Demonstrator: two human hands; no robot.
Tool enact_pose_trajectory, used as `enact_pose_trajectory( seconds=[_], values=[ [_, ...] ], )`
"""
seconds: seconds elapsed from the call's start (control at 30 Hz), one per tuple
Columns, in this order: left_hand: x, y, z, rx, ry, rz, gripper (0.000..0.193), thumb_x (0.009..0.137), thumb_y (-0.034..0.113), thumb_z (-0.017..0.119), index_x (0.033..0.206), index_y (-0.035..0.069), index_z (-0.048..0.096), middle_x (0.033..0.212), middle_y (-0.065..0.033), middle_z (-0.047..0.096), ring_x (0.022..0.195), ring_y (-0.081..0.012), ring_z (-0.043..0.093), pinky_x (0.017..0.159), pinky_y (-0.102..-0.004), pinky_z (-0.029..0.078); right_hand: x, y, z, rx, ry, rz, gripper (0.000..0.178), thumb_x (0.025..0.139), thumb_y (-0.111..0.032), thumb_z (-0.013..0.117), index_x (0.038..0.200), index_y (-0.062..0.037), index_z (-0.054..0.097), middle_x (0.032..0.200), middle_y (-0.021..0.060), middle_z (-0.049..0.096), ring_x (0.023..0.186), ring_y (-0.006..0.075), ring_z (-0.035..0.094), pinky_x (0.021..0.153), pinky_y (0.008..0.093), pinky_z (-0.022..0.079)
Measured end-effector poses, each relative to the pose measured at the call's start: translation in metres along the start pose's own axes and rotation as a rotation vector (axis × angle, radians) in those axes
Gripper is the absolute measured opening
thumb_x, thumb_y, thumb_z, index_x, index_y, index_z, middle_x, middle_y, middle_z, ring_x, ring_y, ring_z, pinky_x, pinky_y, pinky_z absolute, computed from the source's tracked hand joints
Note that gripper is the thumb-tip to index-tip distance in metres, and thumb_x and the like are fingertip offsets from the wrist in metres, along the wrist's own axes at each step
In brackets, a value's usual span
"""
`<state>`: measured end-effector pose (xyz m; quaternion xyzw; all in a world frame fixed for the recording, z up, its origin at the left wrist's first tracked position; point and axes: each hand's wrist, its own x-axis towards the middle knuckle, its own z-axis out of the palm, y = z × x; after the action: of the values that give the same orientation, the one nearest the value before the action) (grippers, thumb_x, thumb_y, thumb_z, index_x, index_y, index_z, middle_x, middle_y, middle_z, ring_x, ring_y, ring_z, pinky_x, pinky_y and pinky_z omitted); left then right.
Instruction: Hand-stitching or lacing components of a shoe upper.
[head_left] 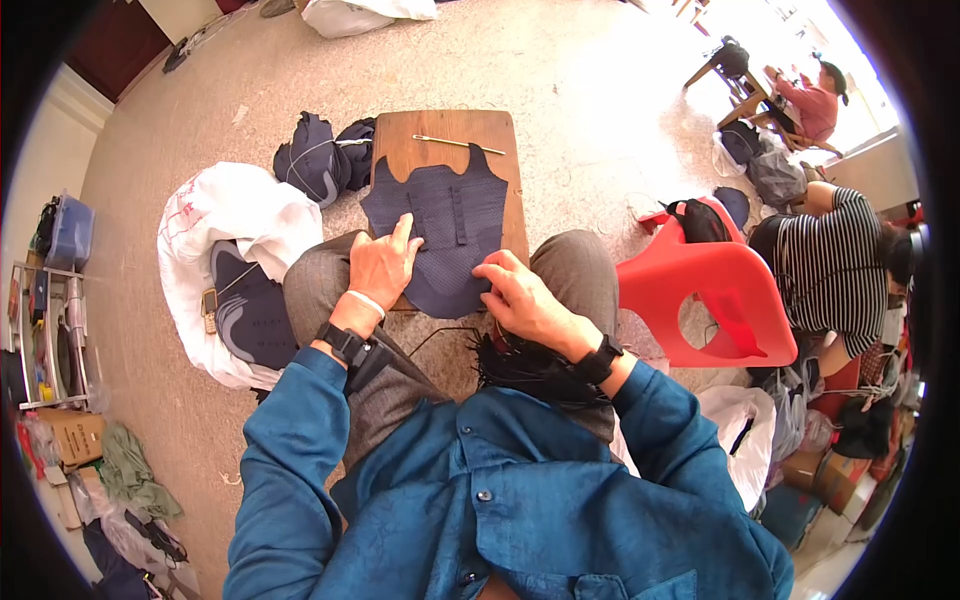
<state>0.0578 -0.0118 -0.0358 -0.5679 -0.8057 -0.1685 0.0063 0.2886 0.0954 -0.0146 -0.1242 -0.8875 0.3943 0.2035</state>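
A flat, dark navy shoe upper (432, 200) of textured fabric lies on a small wooden stool (397, 130) between my knees. Two narrow dark strips run lengthwise on its middle, the right one (460, 216) in plain sight. My left hand (380, 265) rests on the upper's left edge, index finger stretched forward and thumb spread. At the lower right edge, the curled fingers of my right hand (520, 295) pinch the fabric. Beyond the upper, a slender brass-coloured rod-like tool (455, 144) lies across the stool.
Left of my knee, a white sack (185, 300) holds dark uppers with grey curves (250, 315). A tied dark bundle (312, 160) sits beside the stool. To the right stands a red plastic chair (650, 290); a person in stripes (830, 270) bends behind it. Another person (808, 105) sits farther off.
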Motion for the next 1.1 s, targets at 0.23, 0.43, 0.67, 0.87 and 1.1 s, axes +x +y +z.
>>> enact_pose_trajectory(
  seconds=[0.23, 0.43, 0.67, 0.87, 1.1],
  values=[
    [0.005, -0.016, -0.002, -0.073, -0.012, 0.162, 0.037, 0.098, 0.028, 0.063, 0.132, 0.014, 0.063, 0.086, -0.0156, 0.073, 0.072, -0.0339, 0.069, 0.072, -0.0434, 0.049, -0.004, -0.006, -0.024, 0.042, 0.004, 0.080, 0.017, 0.087, 0.000, 0.060, 0.103, 0.0006, 0.064, 0.097, 0.0181, 0.063, 0.091, 0.0375, 0.065, 0.080, 0.0410, 0.054],
    [-0.012, 0.003, -0.027, -0.451, 0.067, -0.018, 0.029, 0.098, 0.028, 0.064, 0.117, 0.007, 0.067, 0.075, -0.0137, 0.070, 0.067, -0.0306, 0.068, 0.067, -0.0391, 0.050, -0.053, -0.028, -0.039, -0.242, -0.546, 0.068, 0.019, 0.078, -0.022, 0.072, 0.082, -0.0050, 0.067, 0.082, 0.0158, 0.064, 0.082, 0.0367, 0.066, 0.077, 0.0472, 0.052],
    [-0.074, 0.043, -0.037, -1.285, -0.507, -0.335, 0.026, 0.107, 0.026, 0.051, 0.109, 0.005, 0.067, 0.064, 0.0078, 0.043, 0.051, -0.0016, 0.045, 0.047, -0.0199, 0.043, -0.079, -0.033, -0.034, -0.357, -0.548, 0.011, 0.012, 0.079, -0.017, 0.070, 0.083, -0.0066, 0.067, 0.086, 0.0121, 0.062, 0.089, 0.0321, 0.063, 0.081, 0.0440, 0.048],
    [-0.098, 0.063, -0.020, -1.091, -0.645, -0.225, 0.022, 0.099, 0.016, 0.060, 0.113, 0.003, 0.071, 0.069, 0.0078, 0.056, 0.059, -0.0015, 0.049, 0.052, -0.0219, 0.044, -0.084, -0.051, -0.041, -0.185, -0.390, 0.022, 0.010, 0.082, -0.011, 0.068, 0.083, -0.0033, 0.062, 0.083, 0.0126, 0.061, 0.086, 0.0344, 0.062, 0.077, 0.0451, 0.049],
    [-0.088, 0.106, -0.023, -1.056, -0.805, 0.016, 0.020, 0.093, 0.019, 0.071, 0.103, 0.001, 0.071, 0.071, -0.0044, 0.065, 0.065, -0.0085, 0.054, 0.061, -0.0300, 0.045, -0.091, -0.073, -0.053, 0.472, -0.175, 0.556, 0.010, 0.098, -0.009, 0.060, 0.095, 0.0006, 0.062, 0.076, 0.0007, 0.058, 0.070, 0.0065, 0.051, 0.063, 0.0252, 0.045]
  ],
)
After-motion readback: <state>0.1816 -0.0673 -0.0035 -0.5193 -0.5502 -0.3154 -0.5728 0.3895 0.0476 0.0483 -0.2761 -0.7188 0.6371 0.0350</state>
